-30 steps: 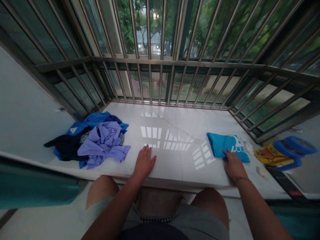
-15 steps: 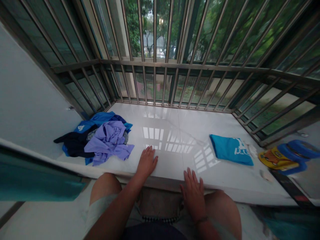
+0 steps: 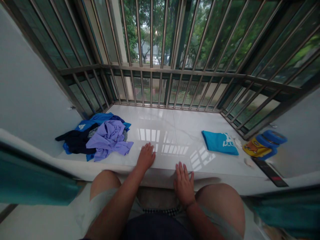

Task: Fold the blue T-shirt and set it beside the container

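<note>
White stone sill (image 3: 172, 123) below barred window (image 3: 150, 83): left hand (image 3: 146, 156) and right hand (image 3: 183, 186) lie open, fingers spread, grasping nothing, between lilac shirt (image 3: 108, 140) and folded blue T-shirt (image 3: 220, 142); both look light, soft, best pinched at an edge.

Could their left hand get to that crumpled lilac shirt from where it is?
Probably yes: the left hand rests on the white ledge near the lilac shirt, with nothing standing between them.

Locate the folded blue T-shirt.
In the head view, the folded blue T-shirt lies on the right part of the white marble sill, ahead and right of the right hand, just left of the yellow cartoon-print item.
</note>
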Demonstrator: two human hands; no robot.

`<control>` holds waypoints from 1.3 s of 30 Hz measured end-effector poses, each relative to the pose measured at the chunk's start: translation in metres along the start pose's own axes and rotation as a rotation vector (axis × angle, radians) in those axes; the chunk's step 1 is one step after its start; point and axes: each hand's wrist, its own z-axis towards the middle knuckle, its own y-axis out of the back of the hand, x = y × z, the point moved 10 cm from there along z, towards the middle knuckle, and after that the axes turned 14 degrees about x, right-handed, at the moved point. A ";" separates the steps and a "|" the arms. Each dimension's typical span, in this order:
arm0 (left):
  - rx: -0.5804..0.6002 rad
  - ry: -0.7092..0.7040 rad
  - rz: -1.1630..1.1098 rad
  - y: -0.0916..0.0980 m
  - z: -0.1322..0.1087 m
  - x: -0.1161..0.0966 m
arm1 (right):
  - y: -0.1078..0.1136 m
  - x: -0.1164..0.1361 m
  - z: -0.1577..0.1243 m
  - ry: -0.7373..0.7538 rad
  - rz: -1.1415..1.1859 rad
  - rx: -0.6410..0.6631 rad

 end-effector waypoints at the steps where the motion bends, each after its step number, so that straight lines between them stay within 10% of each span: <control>1: 0.005 0.001 0.000 -0.001 0.000 0.001 | -0.001 0.000 0.000 -0.002 -0.002 0.005; 14: -0.136 -0.004 -0.228 0.008 -0.018 0.016 | -0.001 0.001 -0.001 -0.013 -0.017 -0.069; 23: -0.691 0.434 -0.323 0.101 -0.096 0.129 | -0.007 -0.004 0.001 0.023 0.001 -0.065; 29: -0.674 0.587 -0.491 0.139 -0.092 0.182 | -0.005 0.000 -0.001 0.011 -0.019 -0.043; 34: -0.539 0.363 -0.607 0.147 -0.075 0.116 | -0.002 -0.004 0.003 0.072 0.093 -0.012; 39: 0.282 -0.232 -0.826 0.087 -0.103 -0.078 | 0.062 0.000 -0.013 0.225 0.432 -0.164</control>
